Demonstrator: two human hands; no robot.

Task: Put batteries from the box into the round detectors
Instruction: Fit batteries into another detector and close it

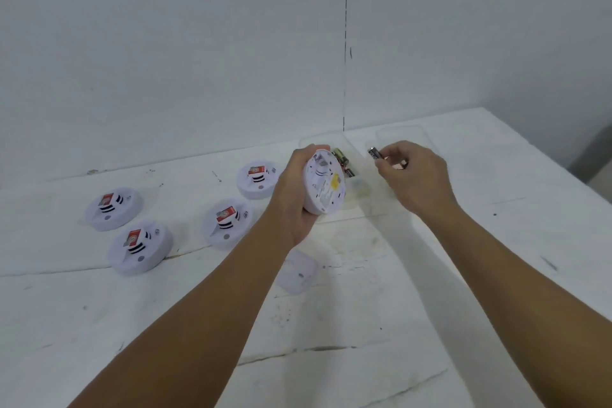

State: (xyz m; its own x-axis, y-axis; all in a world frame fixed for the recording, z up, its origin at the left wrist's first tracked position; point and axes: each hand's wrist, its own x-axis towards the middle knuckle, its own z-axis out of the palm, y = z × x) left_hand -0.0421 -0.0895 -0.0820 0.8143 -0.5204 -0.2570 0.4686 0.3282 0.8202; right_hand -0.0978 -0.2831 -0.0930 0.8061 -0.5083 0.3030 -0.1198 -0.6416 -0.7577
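Fingers [394, 156] of your right hand [415, 175] pinch a dark battery [375, 153] above the clear plastic box [374, 205], while your left hand [298, 195] grips a round white detector [323, 185] on edge, its back face turned toward the battery and its body just in front of the box. Further batteries [342, 161] lie inside the box, partly hidden behind the held detector. Four more detectors [218, 223] rest flat on the white counter [496, 242] to your left, and a small white cover [298, 272] lies on the counter between your forearms.
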